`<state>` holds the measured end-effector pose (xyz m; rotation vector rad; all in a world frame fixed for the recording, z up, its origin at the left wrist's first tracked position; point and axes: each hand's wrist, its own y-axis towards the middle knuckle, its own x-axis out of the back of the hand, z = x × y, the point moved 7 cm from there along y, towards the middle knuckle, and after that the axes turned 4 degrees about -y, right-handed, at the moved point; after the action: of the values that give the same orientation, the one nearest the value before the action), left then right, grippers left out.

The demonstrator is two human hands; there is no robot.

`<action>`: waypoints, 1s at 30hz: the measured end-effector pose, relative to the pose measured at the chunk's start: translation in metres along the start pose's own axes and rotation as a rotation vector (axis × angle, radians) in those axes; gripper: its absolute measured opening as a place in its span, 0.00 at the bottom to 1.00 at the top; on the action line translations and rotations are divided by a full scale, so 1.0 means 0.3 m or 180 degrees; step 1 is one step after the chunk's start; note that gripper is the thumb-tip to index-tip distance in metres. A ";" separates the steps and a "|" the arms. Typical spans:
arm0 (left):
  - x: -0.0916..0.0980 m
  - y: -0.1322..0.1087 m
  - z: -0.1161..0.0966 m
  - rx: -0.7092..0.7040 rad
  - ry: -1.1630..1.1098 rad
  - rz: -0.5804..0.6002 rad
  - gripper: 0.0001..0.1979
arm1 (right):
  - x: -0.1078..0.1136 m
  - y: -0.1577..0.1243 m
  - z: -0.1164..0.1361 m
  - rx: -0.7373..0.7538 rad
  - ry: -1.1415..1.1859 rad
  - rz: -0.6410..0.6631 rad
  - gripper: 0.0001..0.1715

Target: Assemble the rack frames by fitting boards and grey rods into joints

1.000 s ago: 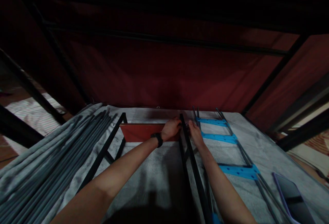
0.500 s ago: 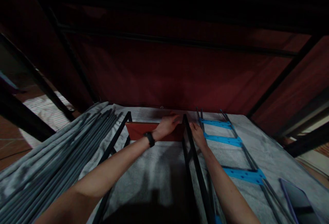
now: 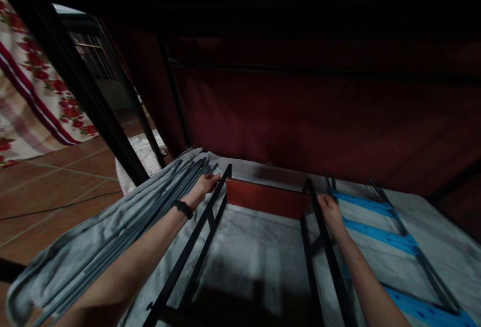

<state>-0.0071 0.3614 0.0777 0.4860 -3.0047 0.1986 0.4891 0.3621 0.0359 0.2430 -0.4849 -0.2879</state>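
Note:
A black metal frame (image 3: 195, 239) with two long rails lies on a grey cloth, with a red-brown board (image 3: 263, 198) set across its far end. My left hand (image 3: 205, 187), with a black wristband, reaches onto the far end of a bundle of grey rods (image 3: 124, 232), fingers curled over them. My right hand (image 3: 327, 207) rests against the frame's right rail (image 3: 330, 262) near the board's corner, fingers bent round it.
Thin rods joined by blue plates (image 3: 379, 232) lie to the right on the grey cloth (image 3: 255, 252). A dark red fabric wall (image 3: 300, 116) closes the back. Black posts (image 3: 93, 101), tiled floor (image 3: 45, 187) and a flowered cloth (image 3: 22, 91) are at left.
My left hand has left the board's right corner and swung left to the grey rods. The view has turned left, showing the floor and flowered cloth. My right hand stays on the rail.

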 end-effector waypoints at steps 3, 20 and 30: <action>-0.041 0.018 0.035 0.0265 -0.0651 0.0089 0.19 | 0.005 -0.005 -0.008 -0.0052 -0.0053 0.0038 0.26; -0.051 -0.003 0.024 -0.0239 -0.0867 0.0076 0.22 | 0.011 0.034 -0.033 -0.0553 -0.0079 0.0061 0.24; -0.050 -0.022 0.036 -0.0054 -0.0878 0.0012 0.23 | 0.020 0.019 -0.025 -0.0676 0.0110 -0.0121 0.22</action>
<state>0.0085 0.3582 0.0661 0.5479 -3.2719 0.1142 0.4991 0.3667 0.0338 0.0504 -0.4122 -0.3689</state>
